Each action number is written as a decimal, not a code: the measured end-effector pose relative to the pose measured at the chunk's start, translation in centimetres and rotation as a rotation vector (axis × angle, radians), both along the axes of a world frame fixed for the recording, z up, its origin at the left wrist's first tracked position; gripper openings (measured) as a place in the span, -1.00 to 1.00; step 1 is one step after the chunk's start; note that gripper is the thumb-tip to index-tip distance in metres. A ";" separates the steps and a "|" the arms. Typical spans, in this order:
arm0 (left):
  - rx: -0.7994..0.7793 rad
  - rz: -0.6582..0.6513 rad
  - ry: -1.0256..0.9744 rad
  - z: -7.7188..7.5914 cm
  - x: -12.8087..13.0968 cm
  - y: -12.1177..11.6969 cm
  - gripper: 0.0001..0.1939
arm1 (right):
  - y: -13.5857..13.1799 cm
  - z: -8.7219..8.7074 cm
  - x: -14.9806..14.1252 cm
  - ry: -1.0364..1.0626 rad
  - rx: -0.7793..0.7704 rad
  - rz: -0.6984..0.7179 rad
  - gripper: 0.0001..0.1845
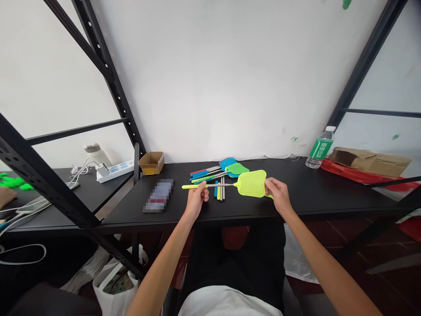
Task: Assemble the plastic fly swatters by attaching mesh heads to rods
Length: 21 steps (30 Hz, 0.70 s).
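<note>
Holding a lime-green fly swatter (251, 183) across center frame above the black counter (250, 210): left hand (197, 198) grip closed round its shaft, right hand (279, 195) grip pinching its head's edge, loose rods (219, 189) just beneath.

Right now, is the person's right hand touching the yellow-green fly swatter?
Touching: the head view shows the right hand gripping the mesh edge of the yellow-green fly swatter.

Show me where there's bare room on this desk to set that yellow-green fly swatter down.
Bare black tabletop runs between the right hand and the water bottle; a narrower strip lies between the blurred flat item and the left hand. Crowded: the centre, around the pile of fly swatters.
</note>
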<state>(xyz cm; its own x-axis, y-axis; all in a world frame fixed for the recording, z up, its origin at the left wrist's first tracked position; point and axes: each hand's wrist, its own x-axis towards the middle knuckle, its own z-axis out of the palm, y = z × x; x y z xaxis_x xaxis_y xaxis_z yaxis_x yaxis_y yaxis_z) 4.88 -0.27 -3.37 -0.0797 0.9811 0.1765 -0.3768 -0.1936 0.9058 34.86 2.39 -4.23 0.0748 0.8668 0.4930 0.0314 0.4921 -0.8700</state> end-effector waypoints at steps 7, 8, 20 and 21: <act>0.018 -0.028 0.033 -0.1 -0.1 -0.1 -0.61 | 0.4 -0.5 0.1 -0.034 -0.001 -0.015 -0.57; 0.018 -0.024 0.034 -0.1 -0.1 -0.1 -0.60 | 0.4 -0.6 0.1 -0.045 0.001 -0.020 -0.58; 0.017 0.007 0.027 -0.3 0.1 0.2 -0.52 | 0.7 -0.7 0.2 0.022 -0.003 0.016 -0.59; 0.022 0.004 0.027 -0.3 0.1 0.2 -0.52 | 0.6 -0.7 0.2 0.021 -0.005 0.031 -0.53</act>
